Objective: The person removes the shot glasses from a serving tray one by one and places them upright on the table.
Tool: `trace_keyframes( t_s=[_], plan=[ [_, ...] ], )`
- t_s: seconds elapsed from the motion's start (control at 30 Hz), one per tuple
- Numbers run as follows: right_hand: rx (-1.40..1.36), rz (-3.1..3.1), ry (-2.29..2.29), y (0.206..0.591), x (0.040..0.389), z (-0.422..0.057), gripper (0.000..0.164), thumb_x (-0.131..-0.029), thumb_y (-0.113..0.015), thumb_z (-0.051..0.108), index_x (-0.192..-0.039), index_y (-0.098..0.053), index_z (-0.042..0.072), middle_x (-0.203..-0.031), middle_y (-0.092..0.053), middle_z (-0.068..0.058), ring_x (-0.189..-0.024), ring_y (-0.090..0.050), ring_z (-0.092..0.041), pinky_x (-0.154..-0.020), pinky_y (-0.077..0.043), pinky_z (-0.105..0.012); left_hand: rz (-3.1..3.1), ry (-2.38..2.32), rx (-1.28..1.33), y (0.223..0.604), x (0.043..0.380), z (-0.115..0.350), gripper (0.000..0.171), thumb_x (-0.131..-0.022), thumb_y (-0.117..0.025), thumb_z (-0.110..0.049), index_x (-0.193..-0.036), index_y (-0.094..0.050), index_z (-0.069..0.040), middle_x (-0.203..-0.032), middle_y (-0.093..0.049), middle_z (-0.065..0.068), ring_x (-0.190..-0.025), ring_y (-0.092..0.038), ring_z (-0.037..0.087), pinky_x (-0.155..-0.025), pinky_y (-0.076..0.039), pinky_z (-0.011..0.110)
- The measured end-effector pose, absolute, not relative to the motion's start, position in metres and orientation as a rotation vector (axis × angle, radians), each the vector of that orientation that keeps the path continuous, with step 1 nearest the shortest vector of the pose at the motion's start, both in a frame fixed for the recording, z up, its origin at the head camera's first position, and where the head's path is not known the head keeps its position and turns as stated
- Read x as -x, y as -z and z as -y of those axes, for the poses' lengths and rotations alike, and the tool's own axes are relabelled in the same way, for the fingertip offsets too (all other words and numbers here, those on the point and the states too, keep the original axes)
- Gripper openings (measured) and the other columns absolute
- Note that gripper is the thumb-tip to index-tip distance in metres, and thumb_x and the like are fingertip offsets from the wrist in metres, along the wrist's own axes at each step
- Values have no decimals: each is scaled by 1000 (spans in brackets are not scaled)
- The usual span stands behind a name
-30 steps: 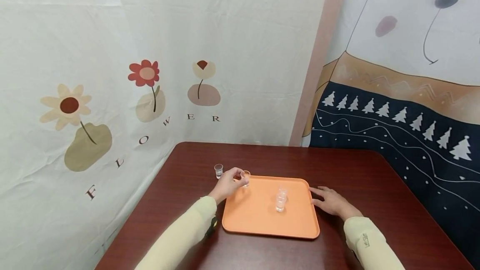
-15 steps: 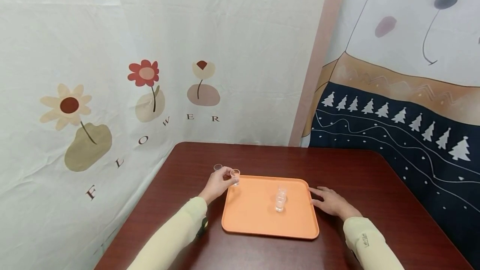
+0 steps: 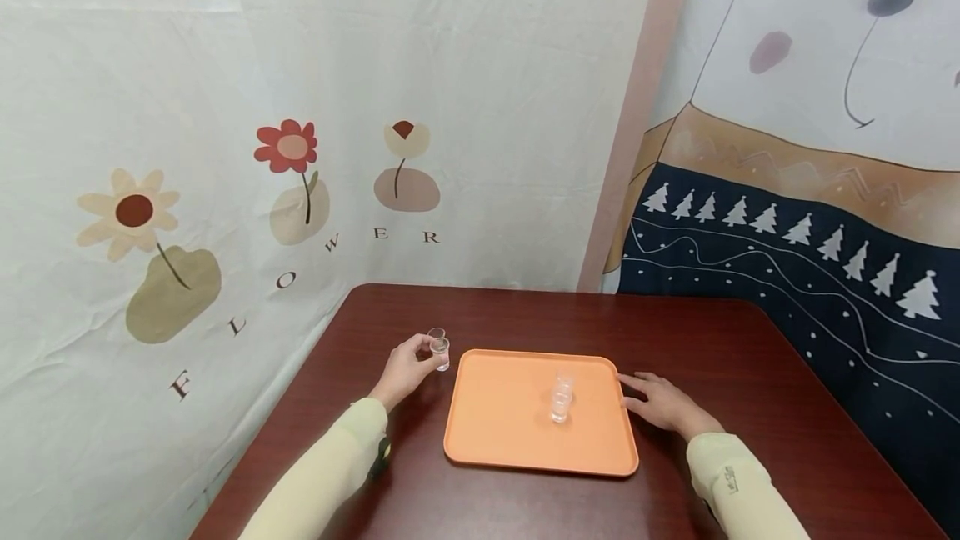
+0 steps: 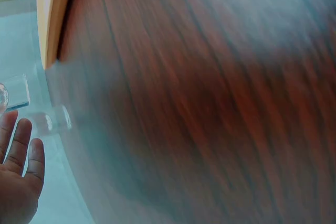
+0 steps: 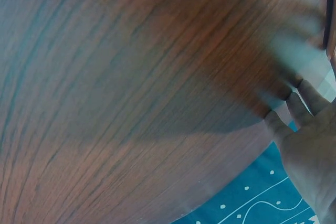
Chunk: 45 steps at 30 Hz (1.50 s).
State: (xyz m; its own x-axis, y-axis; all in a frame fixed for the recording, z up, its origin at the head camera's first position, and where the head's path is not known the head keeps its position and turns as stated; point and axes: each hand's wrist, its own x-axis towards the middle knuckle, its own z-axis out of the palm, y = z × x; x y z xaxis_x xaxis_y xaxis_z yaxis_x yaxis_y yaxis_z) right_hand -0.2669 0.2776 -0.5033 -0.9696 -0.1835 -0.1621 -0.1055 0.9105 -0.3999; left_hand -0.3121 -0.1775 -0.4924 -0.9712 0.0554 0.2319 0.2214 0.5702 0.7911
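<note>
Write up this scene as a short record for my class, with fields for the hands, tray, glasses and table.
Left hand: holds a small clear glass, left of the tray
Right hand: fingers at the tray's right edge
Tray: orange
Tray glasses: clear, close together; count unclear
Other glass: behind the held one, partly hidden
Table: reddish brown

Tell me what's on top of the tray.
Clear glasses are on the tray, overlapping in the head view. The front one partly covers what's behind, so their exact number can't be told.
</note>
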Motion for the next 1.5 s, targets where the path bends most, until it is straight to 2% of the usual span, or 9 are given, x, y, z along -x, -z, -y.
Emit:
trace_keyframes(
  t_s=[0.23,0.47,0.67,0.93,1.3,1.5],
  plan=[
    [235,-2877,586,502,266,-278,58,-98,-60,40,-148,-48,13,-146,-38,-32,-132,-34,-55,-100,-31,-71,2627,1355,183,498,315,188,28,-88,-77,-18,-107,-64,-4,-99,-68,5,-101,-62,27,-87,-48,41],
    [226,-2877,588,503,267,-278,59,-98,-60,41,-148,-47,13,-147,-38,-32,-133,-34,-55,-100,-31,-72,2638,1341,127,504,318,191,28,-87,-77,-18,-107,-64,-4,-98,-68,5,-95,-62,22,-86,-48,40],
    [226,-2878,582,503,267,-277,59,-98,-60,42,-148,-47,13,-146,-38,-32,-133,-34,-55,-100,-31,-71,2640,1319,89,506,319,192,29,-87,-78,-18,-106,-64,-1,-96,-67,7,-93,-61,24,-85,-48,42],
    [222,-2881,581,501,267,-276,58,-98,-60,41,-148,-48,14,-146,-38,-32,-132,-35,-55,-100,-31,-71,2679,1285,92,508,321,192,28,-87,-78,-19,-106,-64,-3,-94,-67,5,-90,-61,22,-82,-49,41],
    [215,-2879,585,500,266,-276,59,-98,-60,41,-148,-48,14,-146,-38,-31,-133,-34,-55,-100,-31,-71,2678,1285,106,512,323,189,28,-86,-78,-19,-105,-65,-2,-94,-69,7,-90,-62,23,-82,-49,41],
    [211,-2882,587,502,267,-277,59,-97,-61,41,-148,-48,14,-147,-38,-31,-133,-35,-54,-100,-31,-71,2680,1301,92,513,323,188,33,-86,-78,-19,-110,-64,-1,-99,-69,9,-96,-63,27,-86,-49,44]
  ],
)
